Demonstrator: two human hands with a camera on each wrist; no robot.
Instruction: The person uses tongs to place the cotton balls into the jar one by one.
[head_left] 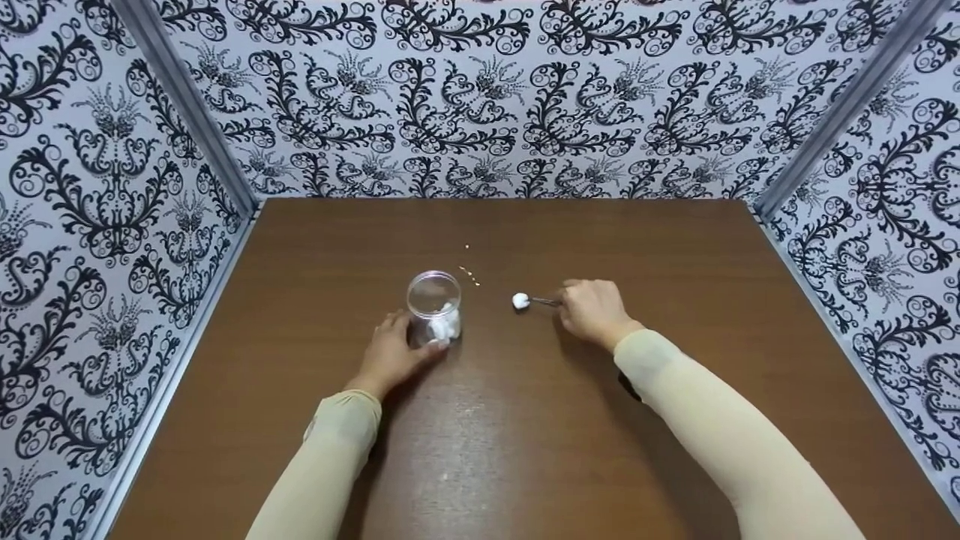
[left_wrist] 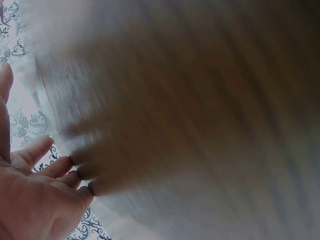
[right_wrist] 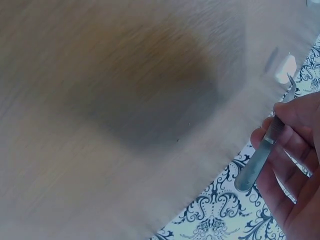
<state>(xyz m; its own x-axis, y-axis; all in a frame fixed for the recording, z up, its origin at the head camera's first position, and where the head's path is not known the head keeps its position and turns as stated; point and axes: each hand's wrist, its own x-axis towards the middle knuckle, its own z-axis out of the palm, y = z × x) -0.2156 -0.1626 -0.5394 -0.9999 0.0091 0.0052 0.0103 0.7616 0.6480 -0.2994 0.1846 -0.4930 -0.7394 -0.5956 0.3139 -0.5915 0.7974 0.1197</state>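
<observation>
A clear jar with white cotton balls in it stands left of the table's middle. My left hand holds its lower side, thumb at the front and fingers at the left. In the left wrist view the left hand has its fingertips down at the table. My right hand pinches slim metal tweezers between thumb and fingers, their curved tip pointing left. At that tip, low over the table and right of the jar, is a single cotton ball.
The brown wooden table is bounded at the back and sides by patterned black-and-white walls. Small bright specks show on the tabletop behind and to the right of the jar.
</observation>
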